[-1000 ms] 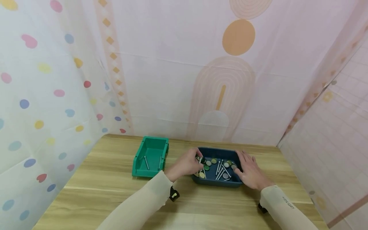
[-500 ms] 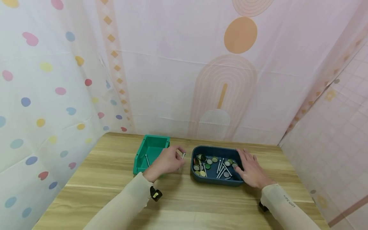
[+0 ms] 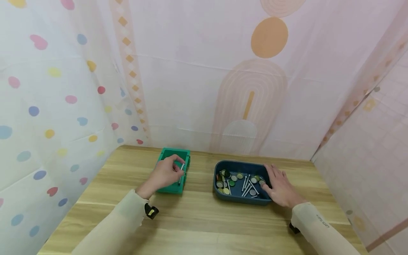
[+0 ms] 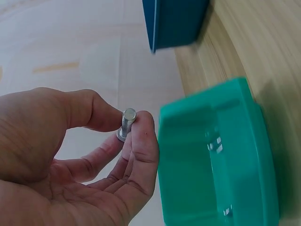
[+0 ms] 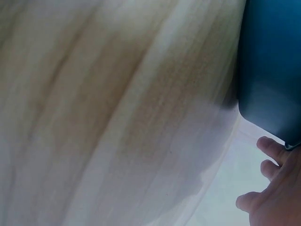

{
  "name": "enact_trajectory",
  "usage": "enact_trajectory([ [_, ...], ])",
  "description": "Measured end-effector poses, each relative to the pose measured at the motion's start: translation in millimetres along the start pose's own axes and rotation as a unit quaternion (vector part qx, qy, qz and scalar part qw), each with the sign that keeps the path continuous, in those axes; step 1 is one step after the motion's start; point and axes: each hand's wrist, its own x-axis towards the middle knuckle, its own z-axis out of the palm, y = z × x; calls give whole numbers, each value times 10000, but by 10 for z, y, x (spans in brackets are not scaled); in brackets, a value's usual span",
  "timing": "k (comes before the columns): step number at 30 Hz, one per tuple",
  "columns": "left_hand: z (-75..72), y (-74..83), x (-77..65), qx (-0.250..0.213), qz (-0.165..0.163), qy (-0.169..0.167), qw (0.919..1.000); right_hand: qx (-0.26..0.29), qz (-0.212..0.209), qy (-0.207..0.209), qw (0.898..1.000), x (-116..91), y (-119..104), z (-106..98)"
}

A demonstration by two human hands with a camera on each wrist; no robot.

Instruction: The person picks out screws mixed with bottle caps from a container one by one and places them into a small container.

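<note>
My left hand (image 3: 165, 173) pinches a silver bolt (image 4: 127, 123) between thumb and fingertips, over the green bin (image 3: 173, 189). In the left wrist view the bolt's blunt end points toward the camera. Shiny bits of bolts (image 4: 216, 145) show inside the bin; the hand hides part of its inside in the head view. My right hand (image 3: 280, 189) rests on the right end of the dark blue tray (image 3: 242, 199), fingers extended at the rim and thumb over its edge. Several bolts (image 3: 247, 189) and bottle caps (image 3: 234, 178) lie loose in the tray.
Both containers stand on a wood-grain table (image 3: 204, 223), bin left and tray right, with a gap of tabletop between them. A patterned curtain (image 3: 191, 88) hangs behind the table's back edge and along both sides.
My left hand has lifted the bolt from the left part of the blue tray and carried it left across the gap to above the green bin. The right hand stays on the tray.
</note>
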Motion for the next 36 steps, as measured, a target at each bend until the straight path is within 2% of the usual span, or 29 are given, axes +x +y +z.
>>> enact_trajectory([
  [6, -79, -97, 65, -108, -29, 2, 9999, -10, 60, 69, 10000, -56, 24, -27],
  [15, -73, -209, 178, 117, -259, -63, 9996, -74, 75, 63, 9999, -29, 35, -28],
  [24, 19, -296, 309, 510, -400, -179, 9977, -81, 62, 44, 9999, -12, 36, -26],
  [34, 73, -371, 336, 612, -675, -356, 9952, -63, 28, 64, 10000, -2, 4, 35],
  [36, 111, -527, 411, 588, -580, -393, 9958, -54, 36, 81, 9999, -3, 6, 40],
])
